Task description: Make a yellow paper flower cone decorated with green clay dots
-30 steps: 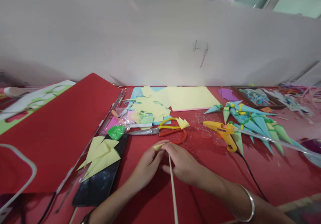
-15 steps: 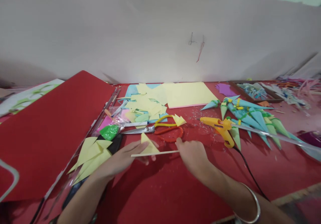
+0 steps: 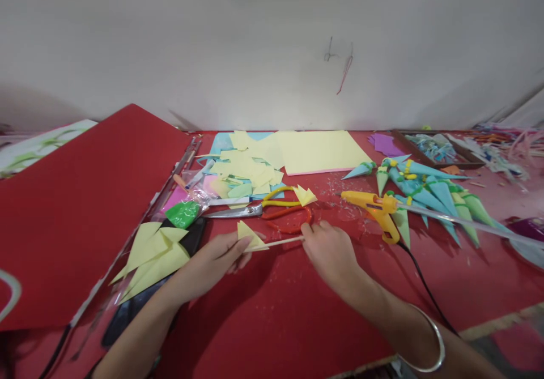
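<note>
Between the thumb and fingers of my left hand [image 3: 223, 257] is a small piece of yellow paper [image 3: 251, 238], its pointed corner standing up. A thin pale stick [image 3: 280, 243] lies against that paper, its left end at the paper and left fingers. My right hand [image 3: 329, 251] is closed round the stick's right end. Just beyond the hands rest scissors [image 3: 283, 210] with one yellow and one red handle loop. A small folded yellow paper piece [image 3: 306, 196] touches the yellow loop.
A yellow glue gun [image 3: 372, 203] lies right, its cord running toward me. Behind it are blue and green paper cones [image 3: 437, 189]. Yellow paper scraps [image 3: 246, 169] and sheets [image 3: 325, 152] lie at the back. Cut yellow pieces [image 3: 157, 254] cover a dark phone-like object [image 3: 127, 316] at left.
The stick's left end has moved from in front of the paper to against it, partly behind my left fingers. My right hand has risen slightly in view, still holding the stick.
</note>
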Tool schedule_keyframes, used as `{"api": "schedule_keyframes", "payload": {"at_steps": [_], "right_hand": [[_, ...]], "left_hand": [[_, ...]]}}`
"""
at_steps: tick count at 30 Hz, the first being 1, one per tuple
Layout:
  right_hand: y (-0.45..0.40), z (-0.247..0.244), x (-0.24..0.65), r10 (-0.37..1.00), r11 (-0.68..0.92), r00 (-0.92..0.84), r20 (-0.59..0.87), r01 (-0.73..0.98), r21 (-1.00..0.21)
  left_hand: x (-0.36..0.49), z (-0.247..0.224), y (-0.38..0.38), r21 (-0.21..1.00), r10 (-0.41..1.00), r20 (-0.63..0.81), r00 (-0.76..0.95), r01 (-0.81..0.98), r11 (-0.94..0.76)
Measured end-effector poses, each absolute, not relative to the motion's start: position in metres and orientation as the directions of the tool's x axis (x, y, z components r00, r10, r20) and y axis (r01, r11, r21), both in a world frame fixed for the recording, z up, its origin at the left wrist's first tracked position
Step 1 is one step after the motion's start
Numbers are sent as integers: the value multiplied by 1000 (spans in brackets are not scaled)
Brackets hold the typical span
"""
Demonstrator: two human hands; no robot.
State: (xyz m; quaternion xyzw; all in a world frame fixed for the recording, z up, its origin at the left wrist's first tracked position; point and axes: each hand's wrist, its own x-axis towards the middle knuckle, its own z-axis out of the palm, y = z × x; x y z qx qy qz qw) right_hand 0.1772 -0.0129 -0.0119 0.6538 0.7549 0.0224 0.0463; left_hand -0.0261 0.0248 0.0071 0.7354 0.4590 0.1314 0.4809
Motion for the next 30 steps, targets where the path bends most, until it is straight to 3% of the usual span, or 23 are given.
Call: {"api": "schedule_keyframes", "payload": {"at_steps": [4,7,10,15,20,30], "right_hand": [[-16,-16,171,886,410,-403,227,912,21],[-21,-19,167,839,523,-475,266,839,-149],[-23,-21,167,869,485,-431,243,836,-255],[-21,-22,170,856,509,-455,247,827,-240],[-18,-19,173,848,529,-457,268,760,-378],[-14,-18,182,894,447,-390,218,755,-479]], "left_hand": [[-18,-1,22,840,774,-255,580,529,-119],[-11,-3,17,866,746,-252,616,488,-110],[-6,-5,13,903,741,-243,626,424,-62],[-2,-5,11,942,785,-182,592,333,-33],[-4,-3,11,951,765,-170,621,308,-39],[-6,-2,10,946,801,-274,533,300,124]]}}
